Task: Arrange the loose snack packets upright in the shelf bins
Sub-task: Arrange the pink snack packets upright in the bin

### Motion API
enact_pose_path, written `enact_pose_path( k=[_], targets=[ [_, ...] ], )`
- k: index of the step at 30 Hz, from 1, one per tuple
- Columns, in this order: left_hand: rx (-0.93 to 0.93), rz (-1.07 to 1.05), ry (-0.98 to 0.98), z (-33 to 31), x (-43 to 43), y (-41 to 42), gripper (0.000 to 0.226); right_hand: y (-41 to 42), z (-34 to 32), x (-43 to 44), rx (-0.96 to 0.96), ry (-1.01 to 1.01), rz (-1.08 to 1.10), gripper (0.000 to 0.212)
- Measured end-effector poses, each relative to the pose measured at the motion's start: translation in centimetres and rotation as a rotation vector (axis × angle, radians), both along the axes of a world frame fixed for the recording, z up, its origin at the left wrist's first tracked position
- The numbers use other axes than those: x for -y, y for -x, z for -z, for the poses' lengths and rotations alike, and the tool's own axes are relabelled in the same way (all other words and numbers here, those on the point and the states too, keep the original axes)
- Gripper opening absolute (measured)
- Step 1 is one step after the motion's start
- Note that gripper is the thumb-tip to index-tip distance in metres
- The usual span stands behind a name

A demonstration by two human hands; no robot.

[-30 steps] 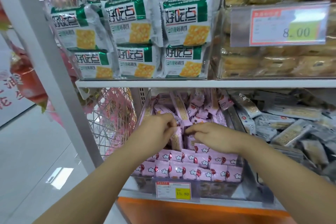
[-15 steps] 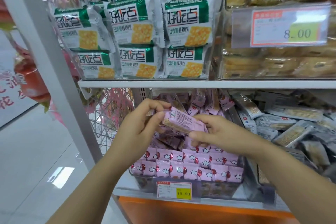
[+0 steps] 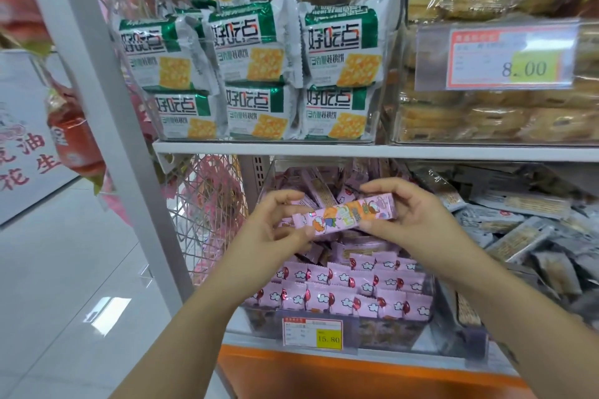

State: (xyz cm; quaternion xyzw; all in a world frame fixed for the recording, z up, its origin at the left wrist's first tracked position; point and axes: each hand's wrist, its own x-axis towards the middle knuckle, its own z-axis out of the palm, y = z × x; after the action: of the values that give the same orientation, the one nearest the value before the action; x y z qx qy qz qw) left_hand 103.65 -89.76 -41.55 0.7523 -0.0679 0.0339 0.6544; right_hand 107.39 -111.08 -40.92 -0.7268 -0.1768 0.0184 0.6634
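The left hand (image 3: 275, 230) pinched one end of the pink snack packet (image 3: 345, 215), which lay level above the clear bin (image 3: 389, 332), and the right hand (image 3: 411, 220) pinched the other; turning it end-up before lowering it behind the upright rows (image 3: 340, 298) would probably seat it best.

Left grip (image 3: 275, 233) and right grip (image 3: 411, 217) pinch long pink packet (image 3: 345, 215) by opposite ends. Packet lies near level, right end slightly higher, above clear bin (image 3: 385, 330). Bin front: small pink packets (image 3: 350, 291) upright in rows; behind them, more lie jumbled. Price tag (image 3: 312, 333) on bin front. Grey packets (image 3: 518, 230) heaped in neighbouring bin to right. Shelf (image 3: 356, 151) above carries green cracker packs (image 3: 259, 74) and pastries (image 3: 486, 120).
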Motion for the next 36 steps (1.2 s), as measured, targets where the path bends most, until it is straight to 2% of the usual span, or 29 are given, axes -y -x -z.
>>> enact_pose_path(
  k=[2,5,7,10,12,14,16,20,22,28,33,36],
  targets=[
    [0.031,-0.026,0.018,0.0,0.1,-0.1,0.036,0.2,0.0,0.0,-0.006,-0.025,0.038,0.030],
    [0.045,-0.017,0.020,-0.3,0.0,-0.1,0.037,0.6,0.0,-0.4,-0.016,0.090,0.051,0.019],
    [0.118,-0.040,-0.040,-0.7,-0.2,0.0,0.035,0.8,-0.3,-0.8,-0.003,0.156,0.048,0.019],
    [0.218,-0.126,-0.090,-1.5,-1.2,0.0,0.036,0.5,-0.3,-0.8,0.108,0.416,0.039,0.026],
    [0.236,-0.157,-0.253,-2.1,-1.8,0.0,0.036,0.4,-0.3,-0.5,0.169,0.640,0.000,0.027],
    [0.219,-0.130,-0.505,-2.2,-1.9,-0.1,0.033,0.4,0.0,-0.2,0.206,0.847,-0.073,0.033],
    [0.201,-0.077,-0.691,-2.0,-1.2,-0.5,0.032,0.6,0.3,-0.1,0.221,0.969,-0.127,0.040],
    [0.132,0.079,-0.936,-0.8,0.7,-2.6,0.037,0.8,0.7,0.4,0.231,0.992,-0.134,0.040],
    [0.078,0.147,-0.981,0.1,1.5,-3.6,0.040,0.7,0.9,0.6,0.220,0.986,-0.137,0.040],
    [-0.052,0.259,-0.998,2.2,2.3,-5.2,0.036,0.2,1.4,1.0,0.235,1.003,-0.127,0.040],
    [-0.137,0.384,-0.934,2.5,2.3,-5.7,0.019,0.3,1.6,0.9,0.258,1.035,-0.125,0.040],
    [-0.192,0.397,-0.872,2.4,2.2,-5.6,0.025,0.3,1.8,1.1,0.266,1.064,-0.134,0.042]
  ],
)
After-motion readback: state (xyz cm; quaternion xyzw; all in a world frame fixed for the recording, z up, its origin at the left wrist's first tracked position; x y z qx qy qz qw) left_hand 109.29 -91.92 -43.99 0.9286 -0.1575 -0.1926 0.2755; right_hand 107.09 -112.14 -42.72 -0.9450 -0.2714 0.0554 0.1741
